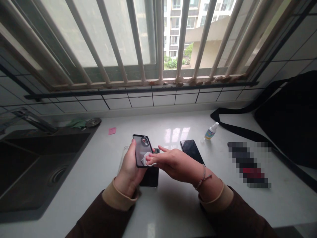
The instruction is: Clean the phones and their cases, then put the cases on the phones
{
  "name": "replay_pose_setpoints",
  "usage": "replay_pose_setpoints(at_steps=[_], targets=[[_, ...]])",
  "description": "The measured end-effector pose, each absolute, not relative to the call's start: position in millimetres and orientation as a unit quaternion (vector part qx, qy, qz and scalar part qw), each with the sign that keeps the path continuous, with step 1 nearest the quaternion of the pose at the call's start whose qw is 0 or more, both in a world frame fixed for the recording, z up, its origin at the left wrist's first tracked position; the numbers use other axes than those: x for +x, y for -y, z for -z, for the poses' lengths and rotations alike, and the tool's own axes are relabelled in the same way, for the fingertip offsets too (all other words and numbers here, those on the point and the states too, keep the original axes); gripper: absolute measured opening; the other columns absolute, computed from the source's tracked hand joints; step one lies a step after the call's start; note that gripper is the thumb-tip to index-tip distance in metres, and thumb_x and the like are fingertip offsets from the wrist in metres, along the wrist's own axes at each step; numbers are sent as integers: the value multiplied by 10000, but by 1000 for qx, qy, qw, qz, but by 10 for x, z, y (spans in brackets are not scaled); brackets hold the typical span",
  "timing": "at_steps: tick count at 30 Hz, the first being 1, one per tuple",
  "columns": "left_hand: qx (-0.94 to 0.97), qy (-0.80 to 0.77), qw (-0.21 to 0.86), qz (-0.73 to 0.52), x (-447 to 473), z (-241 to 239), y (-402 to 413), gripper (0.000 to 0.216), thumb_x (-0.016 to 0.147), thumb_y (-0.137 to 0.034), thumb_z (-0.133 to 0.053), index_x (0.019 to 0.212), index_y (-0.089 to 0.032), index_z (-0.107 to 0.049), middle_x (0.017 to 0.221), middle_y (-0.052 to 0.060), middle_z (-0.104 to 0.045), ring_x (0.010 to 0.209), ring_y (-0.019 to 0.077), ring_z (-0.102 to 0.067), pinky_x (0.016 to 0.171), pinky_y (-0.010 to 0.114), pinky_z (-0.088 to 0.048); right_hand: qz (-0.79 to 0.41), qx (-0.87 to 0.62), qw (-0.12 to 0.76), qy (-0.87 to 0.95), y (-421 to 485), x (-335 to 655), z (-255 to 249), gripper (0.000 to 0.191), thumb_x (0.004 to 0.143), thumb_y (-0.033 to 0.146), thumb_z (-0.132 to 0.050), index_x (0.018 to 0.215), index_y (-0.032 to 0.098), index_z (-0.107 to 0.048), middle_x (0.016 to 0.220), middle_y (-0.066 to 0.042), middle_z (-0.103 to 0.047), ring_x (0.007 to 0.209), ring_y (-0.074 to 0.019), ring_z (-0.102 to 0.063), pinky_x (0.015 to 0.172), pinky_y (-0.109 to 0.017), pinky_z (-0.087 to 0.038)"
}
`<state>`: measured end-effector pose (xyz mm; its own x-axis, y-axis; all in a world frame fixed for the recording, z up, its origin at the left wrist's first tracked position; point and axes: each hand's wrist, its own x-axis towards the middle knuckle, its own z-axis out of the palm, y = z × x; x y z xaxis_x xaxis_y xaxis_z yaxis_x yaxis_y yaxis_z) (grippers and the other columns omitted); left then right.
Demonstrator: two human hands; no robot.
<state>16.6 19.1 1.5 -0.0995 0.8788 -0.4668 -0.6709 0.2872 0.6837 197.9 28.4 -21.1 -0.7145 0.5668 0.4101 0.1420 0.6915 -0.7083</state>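
My left hand point(127, 168) is wrapped round a translucent phone case point(140, 150) with a black rim and a camera cutout at its top. With its fingertips, my right hand point(173, 162) presses a small white wipe point(146, 160) against the lower part of the case. Below my hands a dark phone point(150, 178) lies on the counter, partly covered by them. Beside it shows the edge of a clear case point(123, 157), mostly hidden by my left hand. A second black phone point(192, 150) lies just beyond my right wrist.
A small spray bottle point(211, 131) stands upright on the white counter point(178, 211). At left is a sink point(44, 181) with a tap point(34, 120); a pink note point(112, 131) lies nearby. A black bag point(289, 112) trails its strap at right, near a blurred-out object point(249, 165). Window bars rise behind.
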Motion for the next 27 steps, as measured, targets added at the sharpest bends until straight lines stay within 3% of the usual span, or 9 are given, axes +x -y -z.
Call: replay_pose_setpoints(at_steps=[5,8,15,20,23,27], targets=[[117,-438,684,-572,175,38,-202,484,1141,-417,-396,1023,-97,-740,819,143,-797,752,261,-799,813,410,-674,-236,-252,315,884,-341,1934,385,338,1070,96,-551,1291,265,-744,1383,-40,-778,1226,-234,-781,1310,-535,-410],[136,-418,718,-539,223,62,-157,479,1145,-407,-398,1105,-83,-748,894,157,-815,804,262,-806,830,394,-668,-185,-281,300,892,-385,1917,477,458,992,-5,-574,1348,243,-720,1398,-46,-772,1277,-229,-756,1309,-488,-430],[209,-419,778,-419,286,105,-2,504,1117,-502,-467,1393,-140,-684,876,124,-808,585,227,-743,616,361,-646,-105,-402,266,870,-409,1904,482,441,1039,-3,-520,1412,167,-684,1480,-151,-706,1415,-263,-660,1262,-485,-493],[216,-451,763,-410,304,129,5,516,1116,-509,-463,1388,-129,-684,798,99,-785,565,221,-723,580,347,-632,-94,-409,256,871,-398,1906,465,479,1031,-19,-517,1454,155,-661,1491,-164,-695,1452,-293,-624,1259,-506,-496],[200,-441,755,-443,324,94,-13,478,1130,-448,-448,1353,-118,-713,852,115,-810,612,220,-744,638,346,-644,-106,-409,242,873,-406,1911,468,463,1030,-15,-515,1442,134,-666,1479,-184,-699,1436,-308,-638,1251,-526,-500],[178,-418,733,-506,357,29,-47,451,1140,-351,-433,1192,-74,-785,970,148,-836,855,236,-803,884,333,-644,-131,-395,231,880,-411,1916,463,445,1010,-23,-528,1387,151,-690,1422,-171,-740,1399,-306,-671,1227,-529,-520]])
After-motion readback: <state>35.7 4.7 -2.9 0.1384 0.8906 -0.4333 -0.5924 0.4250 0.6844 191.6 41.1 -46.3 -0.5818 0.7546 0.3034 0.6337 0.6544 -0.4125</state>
